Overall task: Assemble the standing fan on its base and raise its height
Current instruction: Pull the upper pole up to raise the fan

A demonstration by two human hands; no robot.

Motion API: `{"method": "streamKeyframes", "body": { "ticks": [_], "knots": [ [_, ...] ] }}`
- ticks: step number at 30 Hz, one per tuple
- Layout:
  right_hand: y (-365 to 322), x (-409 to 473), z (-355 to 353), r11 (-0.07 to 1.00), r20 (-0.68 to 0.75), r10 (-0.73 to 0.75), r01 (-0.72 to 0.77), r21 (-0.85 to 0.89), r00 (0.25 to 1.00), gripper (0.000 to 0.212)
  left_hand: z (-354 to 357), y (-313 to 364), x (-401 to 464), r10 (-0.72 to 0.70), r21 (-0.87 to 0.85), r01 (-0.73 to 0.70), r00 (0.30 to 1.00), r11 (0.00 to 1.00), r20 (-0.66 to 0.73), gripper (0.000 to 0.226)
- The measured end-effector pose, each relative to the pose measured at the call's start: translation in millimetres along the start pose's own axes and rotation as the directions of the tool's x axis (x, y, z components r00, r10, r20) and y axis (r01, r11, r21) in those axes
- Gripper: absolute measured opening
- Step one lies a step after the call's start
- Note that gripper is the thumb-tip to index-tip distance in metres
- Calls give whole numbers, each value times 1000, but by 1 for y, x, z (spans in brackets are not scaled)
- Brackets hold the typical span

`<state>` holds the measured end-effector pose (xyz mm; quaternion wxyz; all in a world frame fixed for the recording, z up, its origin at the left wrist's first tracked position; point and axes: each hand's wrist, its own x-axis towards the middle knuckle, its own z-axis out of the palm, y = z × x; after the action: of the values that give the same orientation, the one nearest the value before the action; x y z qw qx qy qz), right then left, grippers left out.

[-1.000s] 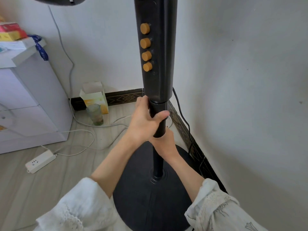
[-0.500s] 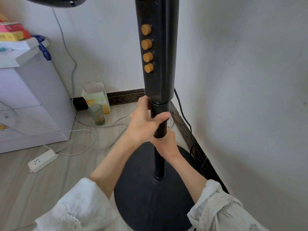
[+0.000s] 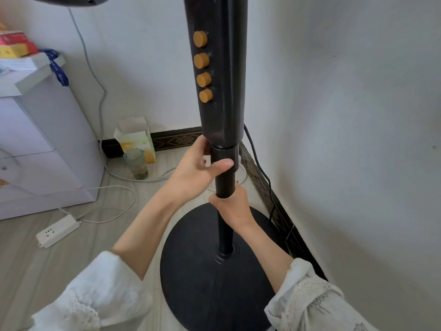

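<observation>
upright in the corner of the room, the standing fan [image 3: 218, 75] rises from its round black base [image 3: 214, 290], which lies flat on the pale wooden floor [image 3: 35, 266] near both walls. its thin black pole [image 3: 225, 235] is seated in the socket at the middle of the base. higher up, the pole enters a wider collar [image 3: 225, 155] just under the thick control column, which carries four orange knobs [image 3: 202, 60] in a vertical row.

the left hand [image 3: 199, 169] is the upper grip: fingers wrapped behind the collar, thumb pressed across its front, closed around it. the right hand [image 3: 232, 206] is the lower grip, curled tight round the pole directly below where the wider sleeve ends, knuckles toward the camera. the two hands are close, one above the other, not quite touching. both forearms are bare, with white lace-edged sleeves [image 3: 95, 297] pushed back.

a black power cord [image 3: 259, 170] drops behind the column and runs along the patterned dark skirting on the right. to the left on the floor stand a glass [image 3: 136, 163] and, just behind it, a yellow-and-white carton [image 3: 136, 139]. a white power strip [image 3: 57, 231] lies nearer, its white cable looping across the floor. a white cabinet [image 3: 43, 144] stands at the far left with boxes on top.
</observation>
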<state>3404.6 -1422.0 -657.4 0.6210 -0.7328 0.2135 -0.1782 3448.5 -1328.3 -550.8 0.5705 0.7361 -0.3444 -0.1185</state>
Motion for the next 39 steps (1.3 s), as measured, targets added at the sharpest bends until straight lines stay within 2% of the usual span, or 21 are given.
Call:
{"method": "streamKeyframes", "body": {
  "ticks": [3,5,7,10,12,14,17,20,21,23,25,27,28,31,35,39],
  "knots": [
    [-1,1,0,1000,-15,-24,24,-17,1000,21,22,4,-4,25,115,3,969,993,-245,45],
    [-2,1,-1,1000,-17,-21,20,-15,1000,19,23,8,-5,46,156,-4,963,988,-266,39],
    [-2,0,-2,1000,-16,-10,10,-10,1000,15,9,8,0,24,152,-4,991,988,-130,25],
    [-1,-2,-2,1000,2,-2,2,-2,1000,25,-14,4,0,33,-41,-24,977,999,209,23],
    [-2,-4,-1,1000,9,-11,11,-5,1000,25,-18,1,-3,88,-151,-51,964,987,252,26],
    [-2,-5,1,1000,2,-19,19,-8,1000,23,-15,0,-4,69,-159,-39,980,987,189,28],
    [-2,-4,1,1000,-17,-18,18,-8,1000,19,-2,0,-3,34,-59,-32,999,998,30,36],
    [-3,-3,0,1000,-25,-7,7,-7,1000,17,14,3,-4,47,48,-39,982,998,-181,39],
    [-3,-3,-1,1000,-24,-4,3,-6,1000,17,15,4,-4,57,51,-48,977,998,-205,37],
    [-3,-3,-1,1000,-21,-4,4,-3,1000,19,6,5,0,53,37,-49,989,998,-140,28],
    [-3,-3,-2,1000,-12,-11,12,10,1000,24,-9,7,3,20,-5,-20,999,1000,50,21],
    [-3,-4,-1,1000,-3,-12,12,16,1000,26,-16,3,2,58,-115,-37,980,993,189,23],
    [-3,-4,-1,1000,-2,-14,14,17,1000,26,-16,2,0,76,-164,-43,976,986,204,25],
    [-3,-4,1,1000,-16,-23,24,15,1000,25,-9,1,-1,51,-142,-35,992,989,112,31],
    [-2,-4,1,1000,-36,-14,15,5,999,17,3,6,1,61,90,-52,993,995,-99,51],
    [-3,-5,0,1000,-31,-23,23,6,999,21,3,13,1,71,94,-59,990,994,-126,53]
  ]
}}
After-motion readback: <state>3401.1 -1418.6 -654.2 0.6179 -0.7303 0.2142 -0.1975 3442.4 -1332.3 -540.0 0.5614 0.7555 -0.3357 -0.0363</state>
